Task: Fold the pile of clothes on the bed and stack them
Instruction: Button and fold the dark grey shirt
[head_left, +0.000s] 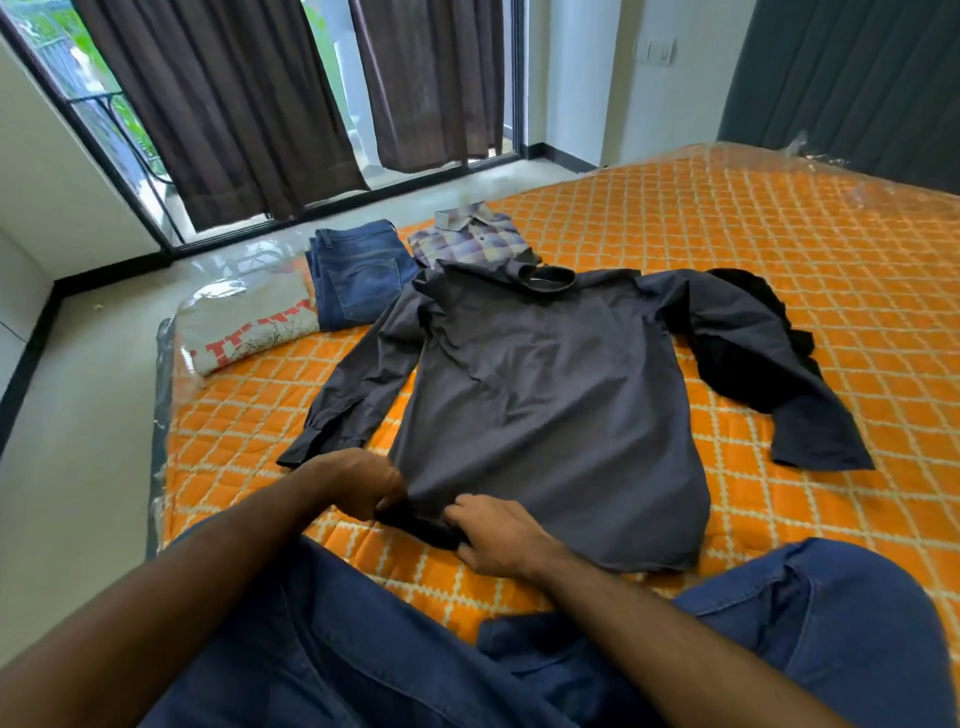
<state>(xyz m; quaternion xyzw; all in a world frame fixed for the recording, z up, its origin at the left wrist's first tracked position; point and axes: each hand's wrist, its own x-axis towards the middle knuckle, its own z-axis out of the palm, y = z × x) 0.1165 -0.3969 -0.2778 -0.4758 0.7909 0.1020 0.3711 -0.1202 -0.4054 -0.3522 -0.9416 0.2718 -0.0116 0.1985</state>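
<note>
A dark grey long-sleeved shirt (550, 395) lies spread back-up on the orange quilted bed (779, 249), collar away from me, both sleeves out to the sides. My left hand (358, 480) pinches the shirt's near left hem corner. My right hand (498, 535) grips the hem just beside it, fingers curled into the fabric. Folded blue jeans (358, 275), a folded checked shirt (472, 239) and a folded grey printed T-shirt (249, 327) lie in a row at the bed's far left. A black garment (753, 332) lies crumpled under the right sleeve.
My legs in blue jeans (415, 649) rest on the bed's near edge. The bed's left edge (163, 415) drops to a pale floor. Dark curtains (223, 104) hang before a glass door at the back. Clear plastic wrap covers the mattress.
</note>
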